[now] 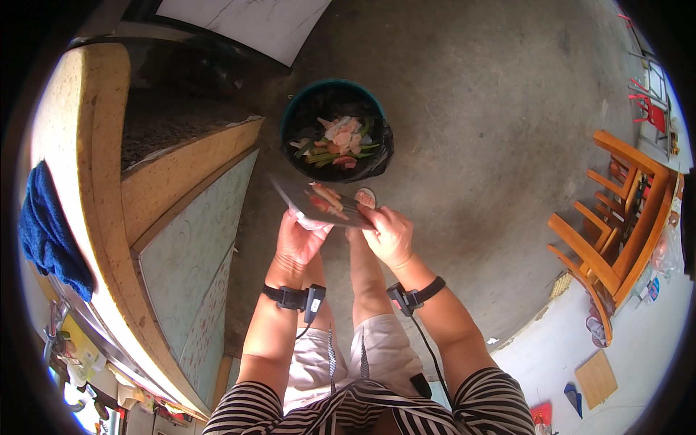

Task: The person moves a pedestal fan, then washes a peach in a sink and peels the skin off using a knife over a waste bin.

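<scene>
Both my hands hold a thin, flat grey sheet (350, 215), tilted in front of my legs; I cannot tell if it is a cleaver blade or a tray. Reddish and pale food scraps (326, 200) show on its face. My left hand (300, 239) supports the near left edge, with something pale pink partly hidden at its fingers. My right hand (389, 234) grips the right end, thumb on top. Just beyond the sheet stands a round teal bin (333, 82) lined with a black plastic bag (387, 149). Inside lie pale pink scraps (345, 135) and green stalks (321, 157).
To the left runs a yellowish stone counter (106, 109) with a blue towel (51, 234) over its edge. A white marble-patterned panel (244, 24) stands at the top. Wooden chairs (614, 228) are at the right on the concrete floor (478, 136). My sandalled foot (365, 198) is near the bin.
</scene>
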{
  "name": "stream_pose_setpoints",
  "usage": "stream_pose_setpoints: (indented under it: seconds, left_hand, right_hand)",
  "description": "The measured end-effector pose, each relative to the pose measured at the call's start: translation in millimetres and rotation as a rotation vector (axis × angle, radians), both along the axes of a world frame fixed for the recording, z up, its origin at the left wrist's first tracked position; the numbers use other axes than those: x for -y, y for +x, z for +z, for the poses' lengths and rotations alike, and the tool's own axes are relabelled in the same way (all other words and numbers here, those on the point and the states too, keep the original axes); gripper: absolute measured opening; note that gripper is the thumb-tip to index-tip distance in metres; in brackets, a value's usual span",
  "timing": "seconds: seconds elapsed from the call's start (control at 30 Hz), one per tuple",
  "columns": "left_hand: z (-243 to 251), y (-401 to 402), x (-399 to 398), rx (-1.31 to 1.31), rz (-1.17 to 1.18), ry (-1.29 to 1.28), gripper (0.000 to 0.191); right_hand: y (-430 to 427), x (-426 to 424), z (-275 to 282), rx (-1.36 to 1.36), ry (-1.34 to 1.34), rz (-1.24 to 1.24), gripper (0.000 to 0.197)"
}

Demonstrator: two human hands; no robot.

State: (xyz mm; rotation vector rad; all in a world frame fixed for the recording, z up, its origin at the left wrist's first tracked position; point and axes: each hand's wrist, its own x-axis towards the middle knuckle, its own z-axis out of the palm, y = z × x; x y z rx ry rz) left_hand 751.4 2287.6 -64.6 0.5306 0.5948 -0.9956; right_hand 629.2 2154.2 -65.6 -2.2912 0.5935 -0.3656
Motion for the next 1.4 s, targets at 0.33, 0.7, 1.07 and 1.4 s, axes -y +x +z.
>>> stream_pose_setpoints:
  seconds: [0.33,0.7,1.07,1.4]
  left_hand:
    - [-26.7,9.7,-27.9,0.117,-0.265,-0.132,0.051]
    - [0.2,15.5,-7.4,0.77,-0.395,0.005,0.045]
    - [7.0,34.6,-26.2,0.226,-0.33,-0.208,0.058]
    - [3.3,33.7,-10.6,-0.084,-0.087,-0.154,0.054]
  right_hand:
    - [-2.4,-1.7,13.2,0.027,-0.023,0.071,0.032]
    - [2.5,-0.1,17.1,0.037,-0.293,0.139,0.035]
    - [-2.7,-5.9,-25.3,-0.148,0.105,-0.186,0.01]
    - [9.7,-21.9,-58.8,-0.392,0.057,-0.238,0.01]
